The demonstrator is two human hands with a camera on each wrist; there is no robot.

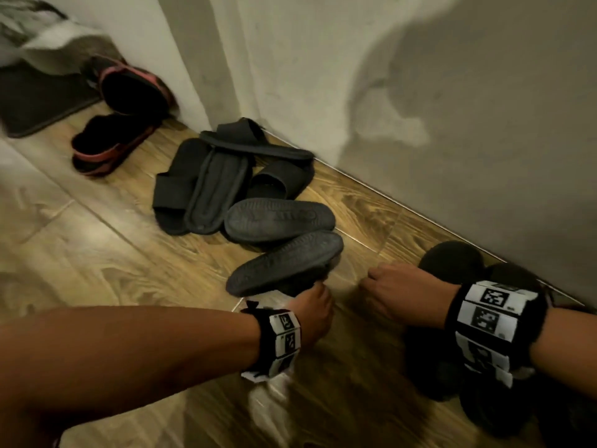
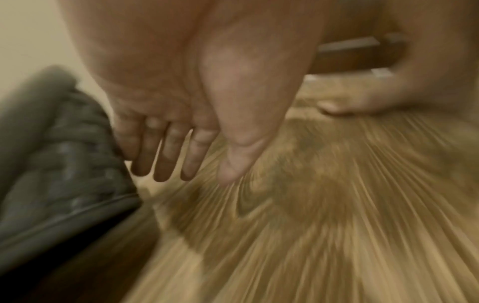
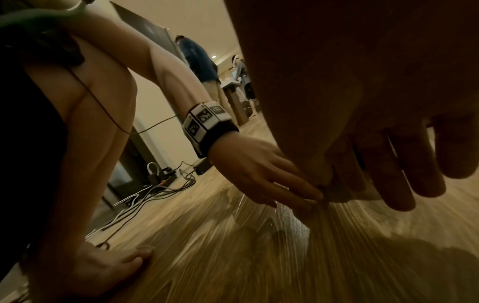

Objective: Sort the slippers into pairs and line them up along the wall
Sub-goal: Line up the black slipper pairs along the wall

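Note:
An upturned dark slipper (image 1: 284, 263) lies sole-up on the wooden floor, seen grey and blurred (image 2: 59, 164) in the left wrist view. My left hand (image 1: 318, 302) (image 2: 197, 174) (image 3: 259, 174) is at its near end with straight fingers, its little-finger side against the slipper's edge. My right hand (image 1: 394, 292) (image 3: 388, 174) hovers just to the right over bare floor, fingers loosely hanging, holding nothing. A second sole-up slipper (image 1: 279, 218) and a pile of black slides (image 1: 226, 176) lie behind. Black fuzzy slippers (image 1: 452, 260) sit by the wall near my right wrist.
A red-trimmed black pair (image 1: 109, 147) lies at the far left beside a dark doormat (image 1: 35, 101). The grey wall (image 1: 452, 92) runs diagonally on the right. In the right wrist view are cables (image 3: 145, 190), my bare foot (image 3: 103, 264) and a person standing far off (image 3: 199, 61).

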